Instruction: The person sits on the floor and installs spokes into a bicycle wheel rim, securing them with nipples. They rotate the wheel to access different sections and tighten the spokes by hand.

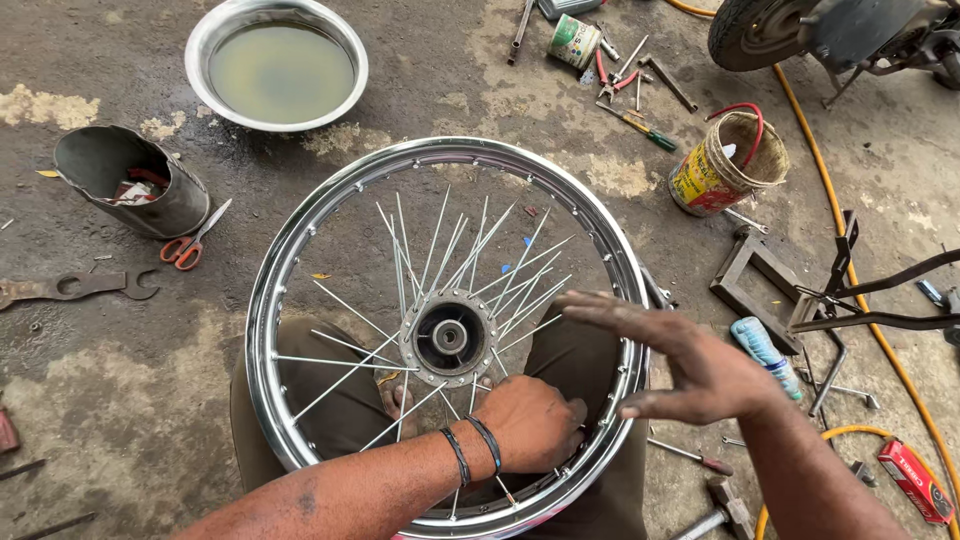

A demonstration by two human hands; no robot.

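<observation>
- The left hand [530, 425] reaches in through the spokes [440, 250] near the bottom of the wheel rim [262, 330], its fingers curled down among them; whether they pinch a spoke I cannot tell, as the fingertips are hidden. Two dark bands sit on that wrist.
- The right hand [690, 365] hovers flat above the rim's right edge, its fingers spread and straight, holding nothing.
- The wheel rim is bright chrome and lies flat across the person's lap, above the concrete floor [120, 400]. Thin silver spokes fan from the hub [450, 337] at its middle; several stick up loose on the far side, and stretches of the rim carry none.
- To the right, a pale blue bottle [765, 350] lies on its side by a dark metal frame, and a flat red box [915, 480] lies near the yellow hose [830, 190].
- To the left, red-handled scissors [190, 245] lie beside a tipped grey can [130, 180].
- Farther right, a yellow and red tin [715, 170] with a red wire handle leans open.
- Farthest off sit a steel bowl [205, 45] of murky liquid and a small green and white tin [573, 42] among hand tools.
</observation>
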